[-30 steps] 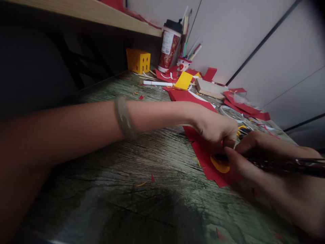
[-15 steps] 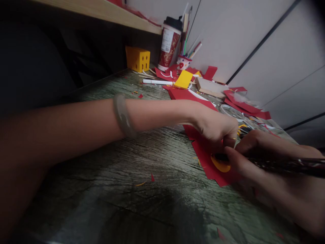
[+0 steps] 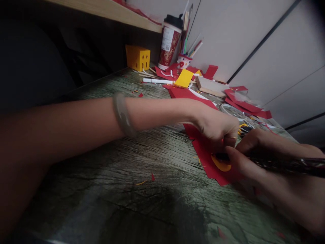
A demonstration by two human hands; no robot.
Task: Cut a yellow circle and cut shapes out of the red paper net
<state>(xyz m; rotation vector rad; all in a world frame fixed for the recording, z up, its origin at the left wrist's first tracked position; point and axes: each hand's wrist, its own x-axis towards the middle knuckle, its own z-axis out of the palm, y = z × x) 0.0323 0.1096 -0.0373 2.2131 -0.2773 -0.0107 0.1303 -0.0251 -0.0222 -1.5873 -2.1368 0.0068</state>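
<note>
My right hand [image 3: 276,169] is closed around a dark, patterned pen [image 3: 286,164]. The pen's tip end rests over a rounded yellow paper piece [image 3: 223,166], which lies on a red paper sheet [image 3: 210,171]. My left hand [image 3: 218,125] reaches in from the left with its fingers curled down onto the red sheet, just beside the right fingertips. Anything between the left fingers is hidden. A grey-green bangle [image 3: 123,115] circles the left wrist, and a ring shows on one left finger.
At the back stand a yellow paper box [image 3: 138,58], a lidded paper cup [image 3: 170,42] and a pen holder [image 3: 184,61]. A white pen [image 3: 157,81], a yellow paper piece [image 3: 184,78], a pale block [image 3: 212,86] and red scraps [image 3: 243,103] lie before the wall. A shelf [image 3: 132,13] juts above.
Almost nothing differs. The view has shifted very slightly; both hands keep their places over the red sheet, the right one still holding the pen.
</note>
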